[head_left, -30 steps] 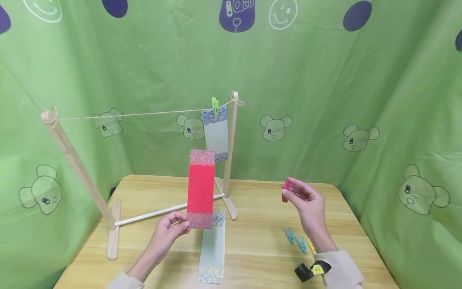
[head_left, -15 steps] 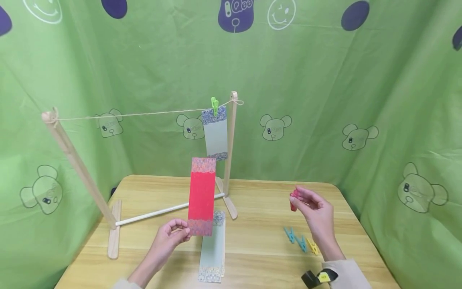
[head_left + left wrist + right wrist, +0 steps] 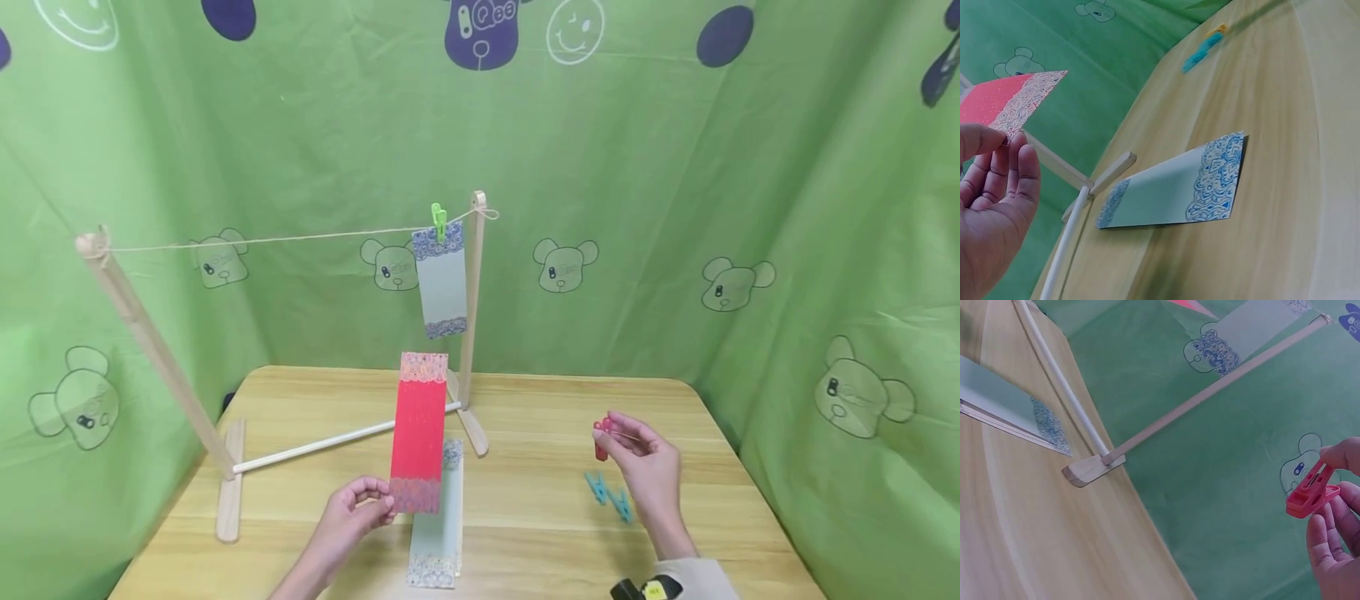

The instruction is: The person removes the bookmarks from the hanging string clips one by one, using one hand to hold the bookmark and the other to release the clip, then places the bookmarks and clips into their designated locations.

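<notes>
My left hand pinches a red card with patterned end bands by its lower left corner, upright above the table. In the left wrist view, thumb and fingers meet on the patterned end of that card. Over the right half of the table, my right hand pinches a red clothespin between thumb and fingers. The right wrist view shows the clothespin by its handle ends. Below the red card lies a small stack of pale cards, partly hidden. A pale blue-banded card hangs from the string under a green clothespin.
A wooden stand has a left post, a right post and a white crossbar. The string runs between the post tops. Two blue clothespins lie near my right hand; something yellow shows beside them in the left wrist view.
The red card in my left hand has come down lower, over the pale stack. My right hand has also lowered with the red clothespin, first drifting right, then back left.
</notes>
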The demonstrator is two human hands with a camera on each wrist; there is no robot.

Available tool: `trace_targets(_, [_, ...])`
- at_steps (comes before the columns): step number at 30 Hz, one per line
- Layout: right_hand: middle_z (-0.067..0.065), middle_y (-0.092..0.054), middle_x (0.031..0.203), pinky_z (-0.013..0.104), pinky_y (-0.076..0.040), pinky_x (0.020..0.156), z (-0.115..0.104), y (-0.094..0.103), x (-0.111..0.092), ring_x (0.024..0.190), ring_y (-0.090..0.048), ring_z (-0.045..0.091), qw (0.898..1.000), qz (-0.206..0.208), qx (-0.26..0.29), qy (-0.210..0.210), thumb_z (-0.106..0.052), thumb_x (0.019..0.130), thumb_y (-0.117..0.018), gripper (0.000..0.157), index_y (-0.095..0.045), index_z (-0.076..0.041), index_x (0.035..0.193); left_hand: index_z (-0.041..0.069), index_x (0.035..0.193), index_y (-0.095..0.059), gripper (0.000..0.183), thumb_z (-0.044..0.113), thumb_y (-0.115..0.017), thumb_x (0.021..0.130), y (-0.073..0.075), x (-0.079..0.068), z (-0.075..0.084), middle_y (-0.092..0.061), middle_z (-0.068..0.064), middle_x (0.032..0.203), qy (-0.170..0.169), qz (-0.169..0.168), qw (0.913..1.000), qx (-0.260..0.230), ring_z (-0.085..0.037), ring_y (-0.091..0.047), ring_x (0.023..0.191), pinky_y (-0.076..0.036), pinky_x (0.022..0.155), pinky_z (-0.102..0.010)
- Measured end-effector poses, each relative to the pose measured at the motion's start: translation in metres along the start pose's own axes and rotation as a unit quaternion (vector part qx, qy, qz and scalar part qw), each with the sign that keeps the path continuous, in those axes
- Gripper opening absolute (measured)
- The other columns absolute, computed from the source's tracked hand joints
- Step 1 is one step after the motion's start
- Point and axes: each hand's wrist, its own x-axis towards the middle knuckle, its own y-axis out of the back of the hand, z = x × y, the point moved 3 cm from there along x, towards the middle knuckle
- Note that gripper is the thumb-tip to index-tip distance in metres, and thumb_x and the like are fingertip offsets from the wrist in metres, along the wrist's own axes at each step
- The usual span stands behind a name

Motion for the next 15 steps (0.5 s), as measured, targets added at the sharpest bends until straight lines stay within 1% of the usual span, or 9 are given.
trace_targets(6, [0.006, -0.070, 0.102, 0.016, -0.055, 0.077, 0.015, -0.003, -0.003, 0.085, -0.066, 0.008, 1.000, 0.008, -0.014, -0.025, -0.014, 0.076, -0.084, 0.048, -0.065, 0.002, 0.117, -0.011, 0.106, -0.054, 0.025, 0.000, -0.066, 0.086, 0.000, -0.002, -0.007, -0.059, -0.011, 0.094, 0.007, 0.000, 1.0000, 0.007, -0.021, -0.062, 0.084, -0.057, 0.083, -0.033])
trace_targets(12, [0.012, -0.068, 0.106, 0.015, -0.054, 0.077, 0.027, -0.004, -0.005, 0.084, -0.066, 0.007, 0.999, 0.021, -0.028, -0.031, -0.012, 0.077, -0.083, 0.043, -0.066, 0.001, 0.115, -0.013, 0.106, -0.054, 0.022, -0.003, -0.063, 0.088, 0.000, -0.005, -0.015, -0.059, -0.010, 0.092, 0.013, -0.003, 0.9998, 0.012, -0.018, -0.063, 0.083, -0.058, 0.081, -0.030])
trace_targets(15, [0.016, -0.067, 0.109, 0.015, -0.054, 0.078, 0.034, -0.004, -0.005, 0.085, -0.065, 0.008, 0.999, 0.022, -0.029, -0.037, -0.010, 0.078, -0.082, 0.043, -0.066, 0.000, 0.116, -0.014, 0.106, -0.054, 0.021, -0.006, -0.060, 0.089, 0.001, -0.006, -0.020, -0.060, -0.009, 0.091, 0.014, -0.005, 0.9998, 0.015, -0.017, -0.063, 0.081, -0.058, 0.081, -0.032])
